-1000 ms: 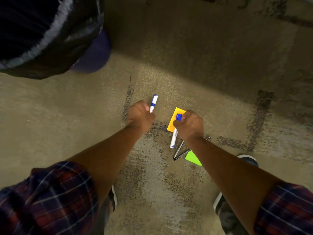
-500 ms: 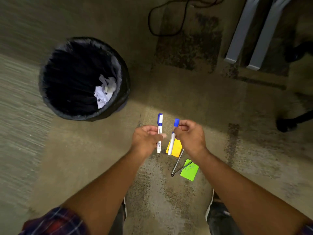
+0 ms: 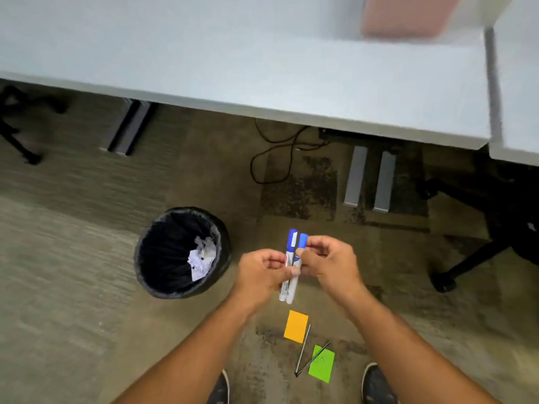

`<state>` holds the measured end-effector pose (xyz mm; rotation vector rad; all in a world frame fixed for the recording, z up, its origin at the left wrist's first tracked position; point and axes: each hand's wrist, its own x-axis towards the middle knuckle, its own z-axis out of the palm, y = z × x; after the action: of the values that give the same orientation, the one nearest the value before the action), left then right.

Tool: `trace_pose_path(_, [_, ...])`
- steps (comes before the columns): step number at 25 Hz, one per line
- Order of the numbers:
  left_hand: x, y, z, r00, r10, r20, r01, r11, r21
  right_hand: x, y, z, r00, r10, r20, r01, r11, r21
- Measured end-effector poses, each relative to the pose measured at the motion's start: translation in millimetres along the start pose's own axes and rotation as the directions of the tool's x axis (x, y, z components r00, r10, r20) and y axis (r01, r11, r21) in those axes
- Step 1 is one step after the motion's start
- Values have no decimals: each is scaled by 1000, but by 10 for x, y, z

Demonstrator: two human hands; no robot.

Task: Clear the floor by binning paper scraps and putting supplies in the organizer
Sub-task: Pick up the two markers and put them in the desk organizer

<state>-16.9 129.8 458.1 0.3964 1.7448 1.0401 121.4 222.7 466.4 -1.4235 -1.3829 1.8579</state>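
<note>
Two white markers with blue caps stand side by side above the floor, caps up. My left hand (image 3: 262, 272) grips the left marker (image 3: 289, 258). My right hand (image 3: 329, 263) pinches the right marker (image 3: 300, 252) near its cap. The two markers touch each other. Below them on the carpet lie an orange sticky note (image 3: 296, 326), a green sticky note (image 3: 321, 364) and two thin dark pens (image 3: 303, 352) that cross at the green note. A black lined bin (image 3: 151, 258) with crumpled white paper (image 3: 201, 259) inside stands to the left of my hands.
A white desk (image 3: 262, 68) spans the top, with a blurred pink thing (image 3: 405, 16) on it. Grey desk legs (image 3: 369, 179), a black cable (image 3: 277, 153) and a dark office chair base (image 3: 472, 258) stand beyond and to the right. My shoes (image 3: 376, 386) show at the bottom.
My view has risen from the floor to take in the desk. Both hands have lifted the markers off the carpet and brought them together until they touch.
</note>
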Motion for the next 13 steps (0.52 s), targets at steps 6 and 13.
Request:
trace_pose_path(6, [-615, 1166, 476, 992, 97, 84, -107, 986, 126, -405, -1000, -704, 997, -82, -5, 82, 997, 10])
trace_pose_path(13, [-1485, 2326, 1274, 976, 214, 41, -217, 950, 225, -968, -2122, -1633, 988, -157, 7, 157, 985, -72])
